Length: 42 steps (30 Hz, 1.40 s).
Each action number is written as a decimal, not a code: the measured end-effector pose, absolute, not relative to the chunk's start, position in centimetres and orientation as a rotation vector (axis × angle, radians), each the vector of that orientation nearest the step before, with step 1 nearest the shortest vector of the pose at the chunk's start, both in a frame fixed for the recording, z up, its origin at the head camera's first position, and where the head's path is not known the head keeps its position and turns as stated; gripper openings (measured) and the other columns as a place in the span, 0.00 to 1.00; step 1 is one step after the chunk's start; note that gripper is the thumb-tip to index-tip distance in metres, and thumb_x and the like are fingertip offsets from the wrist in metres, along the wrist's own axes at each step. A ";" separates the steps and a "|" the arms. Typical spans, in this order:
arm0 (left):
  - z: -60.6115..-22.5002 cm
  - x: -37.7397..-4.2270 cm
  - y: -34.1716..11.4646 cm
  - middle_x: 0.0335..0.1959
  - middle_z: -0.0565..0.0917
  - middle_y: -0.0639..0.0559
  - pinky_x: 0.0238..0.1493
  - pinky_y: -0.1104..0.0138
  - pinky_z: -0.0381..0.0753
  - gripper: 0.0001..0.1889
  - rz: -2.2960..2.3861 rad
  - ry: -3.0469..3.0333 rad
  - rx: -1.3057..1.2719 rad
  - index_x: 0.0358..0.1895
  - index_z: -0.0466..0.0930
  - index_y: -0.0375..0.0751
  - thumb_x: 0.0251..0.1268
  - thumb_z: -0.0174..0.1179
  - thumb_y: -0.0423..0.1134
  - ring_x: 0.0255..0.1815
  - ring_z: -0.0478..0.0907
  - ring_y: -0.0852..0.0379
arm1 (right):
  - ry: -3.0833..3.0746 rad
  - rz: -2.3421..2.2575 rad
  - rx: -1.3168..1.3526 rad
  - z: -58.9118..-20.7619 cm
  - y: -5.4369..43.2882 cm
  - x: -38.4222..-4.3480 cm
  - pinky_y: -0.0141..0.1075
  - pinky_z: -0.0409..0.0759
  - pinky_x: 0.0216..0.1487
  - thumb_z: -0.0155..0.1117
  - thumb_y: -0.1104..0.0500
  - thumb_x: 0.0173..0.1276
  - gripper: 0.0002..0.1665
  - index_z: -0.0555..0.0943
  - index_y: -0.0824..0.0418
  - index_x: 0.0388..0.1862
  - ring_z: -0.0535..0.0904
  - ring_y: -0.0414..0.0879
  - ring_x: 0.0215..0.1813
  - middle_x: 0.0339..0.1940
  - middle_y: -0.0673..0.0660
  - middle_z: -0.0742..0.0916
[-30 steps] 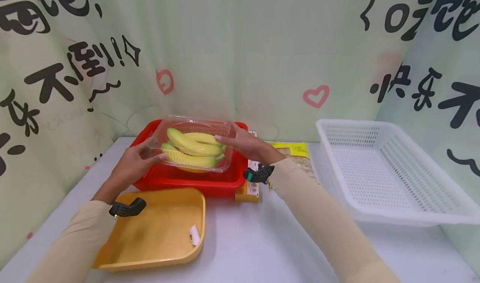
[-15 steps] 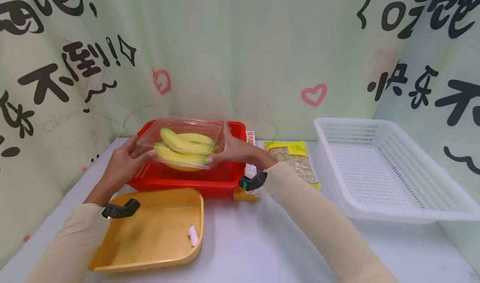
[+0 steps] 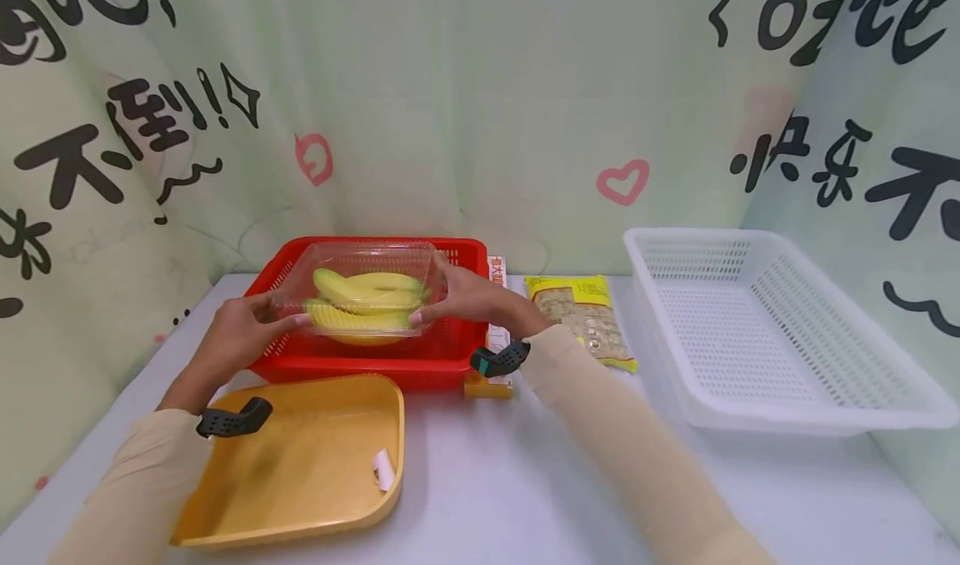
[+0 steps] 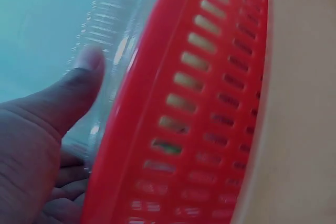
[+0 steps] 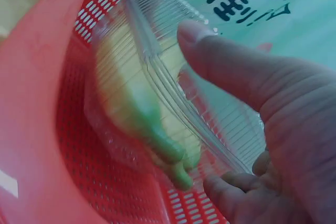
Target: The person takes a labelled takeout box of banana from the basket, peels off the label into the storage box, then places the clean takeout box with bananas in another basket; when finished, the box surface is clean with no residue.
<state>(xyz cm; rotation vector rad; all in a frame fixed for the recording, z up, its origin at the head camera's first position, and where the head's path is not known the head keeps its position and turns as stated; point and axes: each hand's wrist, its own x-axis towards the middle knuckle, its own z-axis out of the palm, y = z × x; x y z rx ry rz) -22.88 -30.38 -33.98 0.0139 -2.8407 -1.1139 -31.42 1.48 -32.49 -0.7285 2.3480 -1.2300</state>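
A clear plastic clamshell box (image 3: 375, 257) with yellow-green bananas (image 3: 367, 292) inside is held at or just over the red basket (image 3: 442, 375). My left hand (image 3: 243, 332) grips the box's left end, thumb on the near edge; in the left wrist view the thumb (image 4: 86, 77) presses the ribbed rim beside the basket wall. At the other end my right hand (image 3: 472, 298) pinches the box between thumb and fingers. The right wrist view shows the banana stems (image 5: 170, 148) through the ribbed plastic. Whether the box touches the basket floor, I cannot tell.
A yellow tray (image 3: 300, 482) with a small white-pink scrap (image 3: 384, 470) stands in front of the red basket. Right of that basket lie a narrow box (image 3: 489, 387) and a yellow-topped packet (image 3: 585, 315). A large white basket (image 3: 795, 415) sits farther right. Curtains hang behind.
The banana box has moved left and down into line with the red basket, and has levelled out. My right hand's grip has shifted lower on its end. The head view has turned slightly right.
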 end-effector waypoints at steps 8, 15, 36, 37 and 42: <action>-33.7 -22.4 -31.2 0.39 0.81 0.37 0.32 0.67 0.83 0.46 -1.112 -2.916 -0.015 0.70 0.63 0.27 0.59 0.65 0.59 0.28 0.78 0.51 | 2.447 -1.044 -0.782 -32.8 0.5 -31.0 0.47 0.74 0.61 0.77 0.43 0.51 0.69 0.43 0.53 0.81 0.59 0.48 0.72 0.76 0.54 0.63; -34.4 -22.8 -31.3 0.45 0.80 0.33 0.37 0.60 0.85 0.42 -1.076 -2.993 -0.035 0.67 0.65 0.24 0.59 0.68 0.53 0.31 0.81 0.49 | 2.451 -0.987 -0.756 -32.7 0.1 -31.0 0.46 0.77 0.59 0.79 0.48 0.52 0.64 0.49 0.54 0.80 0.62 0.49 0.69 0.72 0.56 0.68; -33.3 -24.4 -30.9 0.40 0.80 0.39 0.31 0.62 0.85 0.35 -1.003 -3.031 -0.201 0.61 0.68 0.29 0.58 0.70 0.49 0.28 0.81 0.51 | 2.534 -0.970 -0.893 -32.3 1.4 -31.2 0.35 0.82 0.48 0.72 0.51 0.62 0.52 0.56 0.61 0.78 0.75 0.52 0.59 0.64 0.60 0.78; -33.2 -24.4 -30.8 0.41 0.80 0.38 0.31 0.61 0.85 0.37 -1.016 -3.022 -0.201 0.63 0.66 0.30 0.58 0.70 0.49 0.28 0.82 0.50 | 2.539 -0.973 -0.886 -32.2 1.6 -31.3 0.36 0.82 0.48 0.72 0.51 0.62 0.51 0.56 0.61 0.78 0.75 0.52 0.59 0.63 0.61 0.78; -32.6 -24.4 -29.9 0.49 0.79 0.34 0.33 0.55 0.85 0.42 -1.024 -2.956 -0.215 0.67 0.63 0.33 0.56 0.70 0.53 0.35 0.83 0.44 | 2.561 -1.038 -0.834 -31.7 3.0 -31.3 0.39 0.83 0.47 0.71 0.53 0.63 0.51 0.55 0.63 0.78 0.76 0.51 0.61 0.69 0.61 0.73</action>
